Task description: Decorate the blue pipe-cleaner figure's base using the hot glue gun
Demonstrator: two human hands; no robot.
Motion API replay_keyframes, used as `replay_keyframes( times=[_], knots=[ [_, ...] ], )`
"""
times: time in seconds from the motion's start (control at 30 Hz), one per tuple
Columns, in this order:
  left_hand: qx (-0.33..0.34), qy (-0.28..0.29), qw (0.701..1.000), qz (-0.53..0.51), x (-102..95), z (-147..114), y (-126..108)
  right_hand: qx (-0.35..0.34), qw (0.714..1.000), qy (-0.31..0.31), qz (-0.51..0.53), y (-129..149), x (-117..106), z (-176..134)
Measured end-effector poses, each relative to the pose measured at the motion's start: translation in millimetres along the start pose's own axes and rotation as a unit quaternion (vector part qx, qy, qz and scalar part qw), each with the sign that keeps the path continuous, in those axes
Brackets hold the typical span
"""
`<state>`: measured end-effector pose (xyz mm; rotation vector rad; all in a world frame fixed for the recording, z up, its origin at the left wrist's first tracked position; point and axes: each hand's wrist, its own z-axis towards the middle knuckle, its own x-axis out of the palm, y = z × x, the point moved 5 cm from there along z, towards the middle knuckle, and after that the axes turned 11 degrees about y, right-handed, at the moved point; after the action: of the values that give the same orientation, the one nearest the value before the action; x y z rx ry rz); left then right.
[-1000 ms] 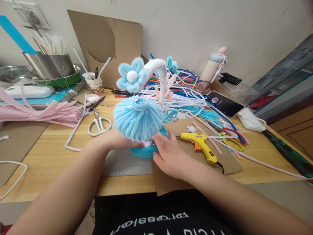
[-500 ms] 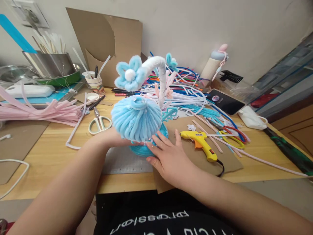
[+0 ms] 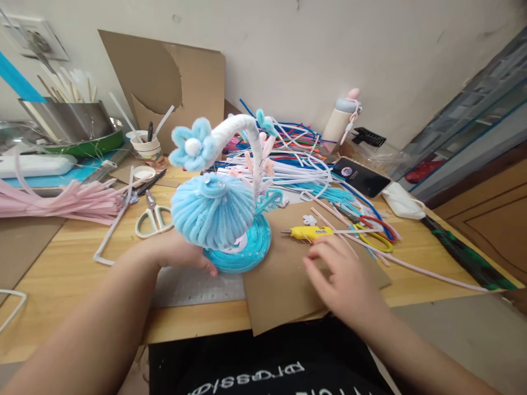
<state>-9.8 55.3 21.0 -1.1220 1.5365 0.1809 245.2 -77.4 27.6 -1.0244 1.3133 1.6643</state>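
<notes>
A lamp-shaped craft of fuzzy pipe cleaners stands upright in the middle, with a pleated light-blue shade (image 3: 212, 211), a curved white stem (image 3: 256, 153), a blue flower (image 3: 192, 145) and a round turquoise base (image 3: 242, 258). My left hand (image 3: 181, 253) grips the left side of the base, its thumb on the front rim and its other fingers hidden behind the shade. Over the handle of the yellow glue gun (image 3: 309, 232) is my right hand (image 3: 340, 271), fingers loosely bent and thumb apart. It hides the handle; I see no closed grip on it.
Brown cardboard (image 3: 284, 296) lies under the glue gun. Scissors (image 3: 153, 216) and a pink pipe-cleaner bundle (image 3: 86, 198) are at left. Behind lie loose pipe cleaners (image 3: 284, 173) and a phone (image 3: 362, 176). Yellow-handled scissors (image 3: 376, 241) and a small white flower (image 3: 309, 220) are at right.
My right hand has left the lamp's base and moved right to the glue gun. My left hand stays at the base. The whole view has shifted a little.
</notes>
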Motion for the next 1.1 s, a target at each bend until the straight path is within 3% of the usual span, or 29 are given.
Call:
replay_keyframes(
  times=[0.07, 0.17, 0.27, 0.47, 0.67, 0.77, 0.83, 0.87, 0.93, 1.0, 1.03, 1.1],
  knots=[
    [-0.005, 0.031, 0.999, 0.02, 9.6, 1.3, 5.8, 0.11, 0.993, -0.003, -0.043, -38.1, -4.8, -6.0],
    [0.002, 0.034, 0.999, 0.034, 17.8, 3.0, 10.8, 0.175, 0.982, 0.073, -0.009, -74.3, 4.4, -9.1],
    [0.006, 0.019, 0.998, 0.059, 20.2, 2.9, 9.4, 0.186, 0.976, 0.115, 0.014, -84.4, 13.1, -8.4],
    [0.021, -0.047, 0.995, 0.089, 21.6, -6.9, -6.1, 0.236, 0.965, 0.117, 0.007, -85.5, 14.8, -8.1],
    [-0.005, -0.053, 0.994, 0.091, 26.3, -14.3, -18.3, 0.248, 0.959, 0.139, -0.008, -79.7, 12.5, -9.4],
    [-0.026, -0.045, 0.994, 0.097, 25.3, -12.7, -18.8, 0.204, 0.977, 0.056, 0.004, -66.7, -3.6, -10.8],
    [-0.023, -0.047, 0.994, 0.096, 24.3, -10.2, -17.6, 0.137, 0.987, -0.006, 0.083, -49.0, -11.3, -11.8],
    [-0.017, -0.048, 0.994, 0.092, 24.1, -8.8, -16.6, 0.098, 0.983, -0.005, 0.155, -37.6, -9.7, -11.5],
    [-0.004, -0.044, 0.996, 0.073, 24.7, -6.1, -13.6, 0.031, 0.935, 0.093, 0.34, -9.5, 7.5, -9.4],
    [0.0, -0.032, 0.998, 0.053, 26.2, -3.9, -9.7, 0.031, 0.824, 0.222, 0.52, 19.8, 33.0, -9.4],
    [-0.001, -0.026, 0.999, 0.046, 26.6, -3.1, -7.8, 0.056, 0.769, 0.256, 0.583, 31.1, 44.0, -9.9],
    [-0.005, -0.023, 0.999, 0.033, 26.2, -2.4, -4.9, 0.09, 0.689, 0.262, 0.67, 47.2, 58.4, -8.9]
  ],
)
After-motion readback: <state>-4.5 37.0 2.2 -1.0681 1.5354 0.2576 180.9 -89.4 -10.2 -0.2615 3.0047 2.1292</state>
